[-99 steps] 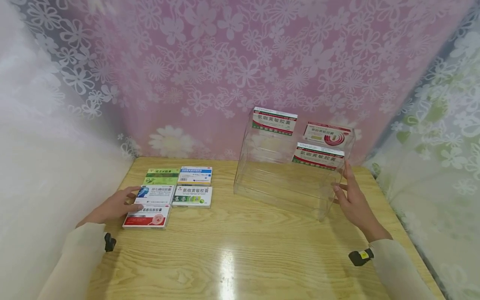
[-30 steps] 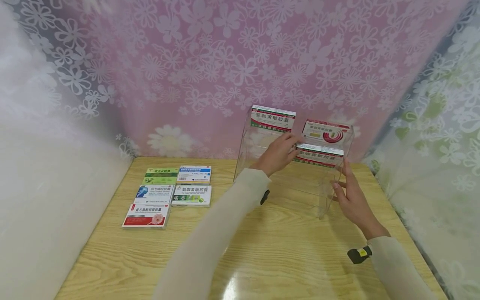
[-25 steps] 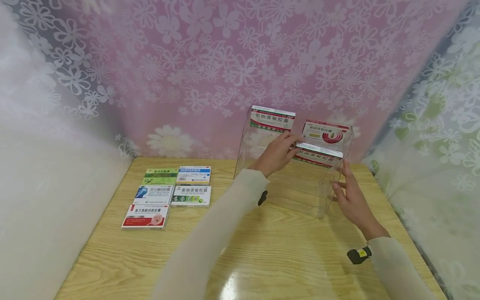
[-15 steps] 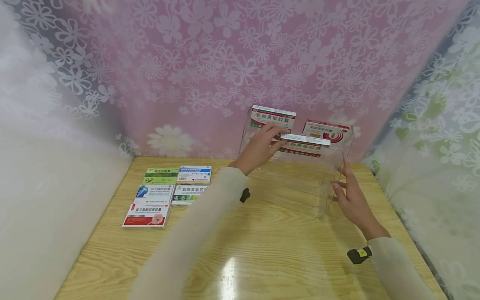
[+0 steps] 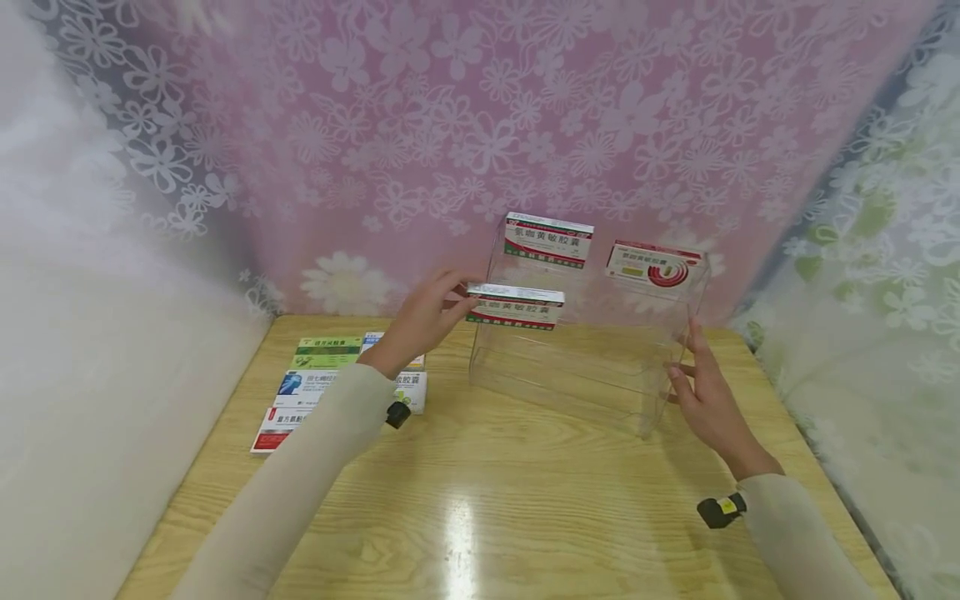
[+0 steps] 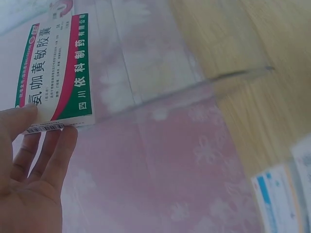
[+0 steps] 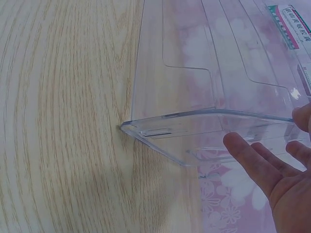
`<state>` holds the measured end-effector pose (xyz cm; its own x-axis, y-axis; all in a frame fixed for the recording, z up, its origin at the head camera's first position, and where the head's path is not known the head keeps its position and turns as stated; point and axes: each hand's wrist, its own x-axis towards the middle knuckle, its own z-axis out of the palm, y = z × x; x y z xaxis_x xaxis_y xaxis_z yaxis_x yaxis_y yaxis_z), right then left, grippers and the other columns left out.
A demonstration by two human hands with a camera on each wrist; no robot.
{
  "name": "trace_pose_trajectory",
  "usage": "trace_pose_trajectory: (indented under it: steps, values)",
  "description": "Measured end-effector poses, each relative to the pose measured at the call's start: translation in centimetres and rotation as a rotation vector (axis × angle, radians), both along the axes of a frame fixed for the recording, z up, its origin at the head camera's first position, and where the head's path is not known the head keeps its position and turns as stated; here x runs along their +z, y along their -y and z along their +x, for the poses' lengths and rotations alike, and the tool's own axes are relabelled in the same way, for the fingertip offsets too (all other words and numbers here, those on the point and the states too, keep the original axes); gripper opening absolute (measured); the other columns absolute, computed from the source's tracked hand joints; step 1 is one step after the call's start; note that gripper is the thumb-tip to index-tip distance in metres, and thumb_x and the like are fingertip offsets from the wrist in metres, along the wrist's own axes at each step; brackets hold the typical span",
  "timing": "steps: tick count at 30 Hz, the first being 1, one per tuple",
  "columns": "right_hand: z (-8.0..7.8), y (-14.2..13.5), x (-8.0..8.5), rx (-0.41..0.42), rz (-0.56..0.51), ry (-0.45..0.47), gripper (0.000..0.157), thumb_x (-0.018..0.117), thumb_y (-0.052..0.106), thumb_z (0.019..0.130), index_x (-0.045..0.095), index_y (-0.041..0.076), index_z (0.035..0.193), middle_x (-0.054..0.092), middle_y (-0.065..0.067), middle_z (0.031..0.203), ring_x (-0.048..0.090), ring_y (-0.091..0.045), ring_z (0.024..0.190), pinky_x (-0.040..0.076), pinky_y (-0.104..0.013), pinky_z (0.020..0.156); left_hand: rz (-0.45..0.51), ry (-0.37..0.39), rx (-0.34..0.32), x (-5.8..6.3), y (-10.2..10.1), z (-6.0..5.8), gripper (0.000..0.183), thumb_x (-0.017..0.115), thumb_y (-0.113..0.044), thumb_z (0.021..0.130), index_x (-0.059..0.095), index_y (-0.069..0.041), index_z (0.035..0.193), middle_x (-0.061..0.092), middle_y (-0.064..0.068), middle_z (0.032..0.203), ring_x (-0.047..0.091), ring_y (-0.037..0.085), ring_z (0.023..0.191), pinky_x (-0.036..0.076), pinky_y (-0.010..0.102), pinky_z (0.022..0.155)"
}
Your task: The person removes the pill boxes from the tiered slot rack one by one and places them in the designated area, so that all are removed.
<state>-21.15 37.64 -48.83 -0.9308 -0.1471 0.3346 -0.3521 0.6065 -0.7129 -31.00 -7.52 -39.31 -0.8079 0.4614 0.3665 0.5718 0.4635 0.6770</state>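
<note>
in left hand (image 5: pixel 422 322), medicine box (image 5: pixel 517 308)

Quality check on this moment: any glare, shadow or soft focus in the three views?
Head: bright glare streak on the wooden table, soft shadow by the right sleeve. Left wrist: print on the held red-and-green box is legible, but the blue-marked box looks blurred. Right wrist: small white glint on the clear rack.

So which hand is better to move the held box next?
Probably the left hand: it pinches the box by one end; the right hand is at the opposite side of the clear stand.
</note>
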Motion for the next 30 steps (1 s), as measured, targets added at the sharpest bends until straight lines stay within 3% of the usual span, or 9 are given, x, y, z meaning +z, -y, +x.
trace_pose_trajectory:
  steps: [5, 17, 20, 24, 27, 30]
  values:
    - [-0.3, -0.1, 0.0, -0.006, 0.008, 0.0, 0.086, 0.046, 0.006, 0.117, -0.014, 0.026, 0.175, 0.019, -0.035, 0.175, 0.055, -0.063, 0.129, 0.059, -0.012, 0.076, -0.008, 0.011, 0.071, -1.9, 5.2, 0.9, 0.038, 0.067, -0.02, 0.111, 0.064, -0.016, 0.149, 0.061, 0.008, 0.144, 0.064, 0.025, 0.123, 0.063, 0.044, 0.103]
    - [0.1, 0.0, -0.1, -0.009, -0.004, 0.006, 0.086, 0.046, 0.007, 0.117, -0.014, 0.028, 0.175, 0.017, -0.034, 0.175, 0.055, -0.061, 0.13, 0.066, -0.025, 0.075, -0.119, 0.223, 0.155, -6.5, 14.7, 5.0, 0.036, 0.067, -0.025, 0.111, 0.062, -0.014, 0.145, 0.063, 0.011, 0.146, 0.066, 0.034, 0.126, 0.061, 0.056, 0.102]
    - [0.1, 0.0, -0.1, -0.01, 0.001, 0.008, 0.086, 0.046, 0.008, 0.117, -0.015, 0.029, 0.175, 0.016, -0.034, 0.175, 0.055, -0.062, 0.13, 0.067, -0.027, 0.075, -0.158, 0.277, 0.149, -7.6, 16.4, 6.0, 0.035, 0.069, -0.026, 0.11, 0.063, -0.014, 0.143, 0.066, 0.012, 0.143, 0.068, 0.035, 0.125, 0.062, 0.054, 0.098]
    - [0.0, 0.0, 0.0, -0.005, 0.004, 0.0, 0.087, 0.046, 0.007, 0.117, -0.014, 0.027, 0.175, 0.016, -0.035, 0.175, 0.055, -0.064, 0.128, 0.066, -0.024, 0.075, -0.167, 0.403, 0.116, -8.8, 18.1, 7.0, 0.036, 0.071, -0.029, 0.109, 0.064, -0.014, 0.14, 0.067, 0.012, 0.141, 0.069, 0.033, 0.124, 0.064, 0.044, 0.094]
    - [-0.1, -0.1, 0.0, -0.005, 0.003, -0.004, 0.087, 0.047, 0.006, 0.116, -0.014, 0.027, 0.175, 0.017, -0.035, 0.175, 0.055, -0.065, 0.128, 0.065, -0.022, 0.075, -0.155, 0.519, 0.081, -9.8, 18.8, 7.3, 0.036, 0.07, -0.032, 0.11, 0.064, -0.012, 0.139, 0.068, 0.013, 0.137, 0.068, 0.03, 0.12, 0.063, 0.041, 0.089]
    - [-0.1, -0.1, -0.1, -0.006, 0.007, -0.001, 0.088, 0.047, 0.006, 0.116, -0.015, 0.026, 0.175, 0.017, -0.036, 0.174, 0.055, -0.066, 0.128, 0.067, -0.03, 0.074, -0.194, 0.566, 0.067, -10.7, 19.3, 7.2, 0.033, 0.07, -0.035, 0.109, 0.066, -0.015, 0.135, 0.071, 0.009, 0.129, 0.068, 0.025, 0.117, 0.061, 0.039, 0.086]
